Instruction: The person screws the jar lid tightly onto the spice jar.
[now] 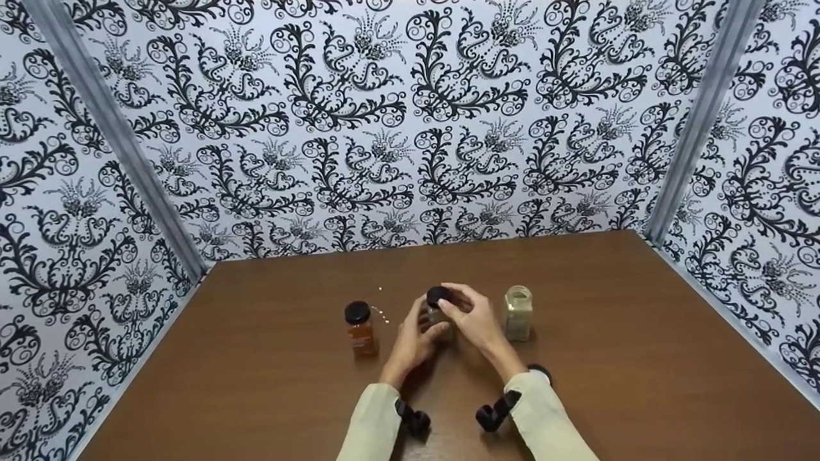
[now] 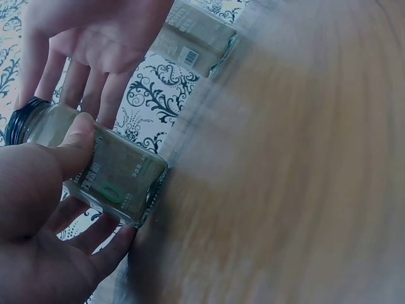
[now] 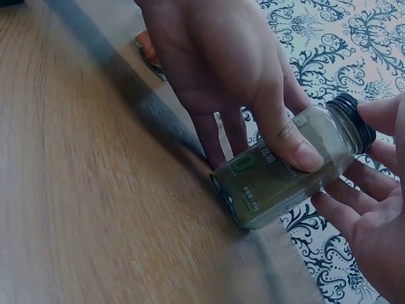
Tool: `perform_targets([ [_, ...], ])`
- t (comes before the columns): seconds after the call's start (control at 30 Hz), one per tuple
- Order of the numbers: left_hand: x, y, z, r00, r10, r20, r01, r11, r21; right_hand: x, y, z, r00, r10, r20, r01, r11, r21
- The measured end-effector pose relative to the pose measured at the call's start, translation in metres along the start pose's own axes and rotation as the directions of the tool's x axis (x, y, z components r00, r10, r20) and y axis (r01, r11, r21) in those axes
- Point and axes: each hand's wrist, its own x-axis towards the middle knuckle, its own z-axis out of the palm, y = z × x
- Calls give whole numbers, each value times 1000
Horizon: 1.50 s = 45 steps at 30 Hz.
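Note:
A square glass spice jar [image 2: 126, 174] of greenish-brown powder stands upright on the table between both hands. My left hand [image 1: 413, 342] grips its body, thumb across the printed label and fingers around the far side. With thumb and fingers, my right hand [image 1: 477, 320] holds the black lid [image 1: 437, 295] at the top of the jar. The lid sits on the neck; how tightly it is screwed cannot be seen. To the right of the hands stands a lidless glass jar [image 1: 519, 320] of pale powder. A jar of orange-red spice [image 1: 363, 339] with a black lid is on the left.
A dark round object [image 1: 540, 372] lies partly hidden behind the right wrist. Small white bits [image 1: 383, 314] are scattered near the orange-red jar. The brown wooden table [image 1: 269, 384] is bordered by patterned black-and-white walls [image 1: 359, 128] at the back and sides.

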Motion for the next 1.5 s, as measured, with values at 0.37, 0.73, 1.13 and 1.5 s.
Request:
perform_targets([
  [0.37,0,1,-1,1000,29,5,-29,999,-22,4,13,1,1000,3,-12,-2,998,70],
  [0.73,1,-1,0,1000,-6,1,6,1000,-24,4,11,-3,999,48,3,-48,998,37],
  [1.13,1,0,-1,1000,-8,17,8,1000,2,5,11,-2,1000,-6,-4,7,998,62],
  [1.5,0,0,-1,999,-31,9,30,999,11,4,12,-1,1000,28,-7,-27,994,106],
])
